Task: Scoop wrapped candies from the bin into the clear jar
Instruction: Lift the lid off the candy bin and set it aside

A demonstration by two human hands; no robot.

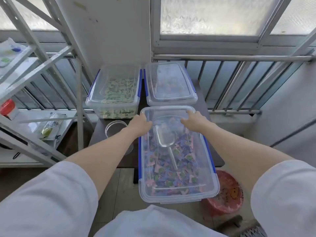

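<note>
A clear bin (pixel 212 170) with blue latches holds pink, blue and green wrapped candies (pixel 171 177) on a dark table. A clear lid (pixel 169 109) lies over it. My left hand (pixel 140 121) grips the lid's far left corner. My right hand (pixel 193 119) grips its far right corner. A clear scoop (pixel 165 135) shows through the plastic on the candies, handle toward me; I cannot tell whether it lies under the lid. The clear round jar (pixel 114 126) stands open left of the bin, partly hidden by my left forearm.
Two more clear bins stand at the back of the table: one with green candies (pixel 118 93), one lidded (pixel 169 84). A white metal shelf (pixel 42 93) rises at the left. A railing (pixel 239 82) runs behind. A red basin (pixel 225 192) sits on the floor, right.
</note>
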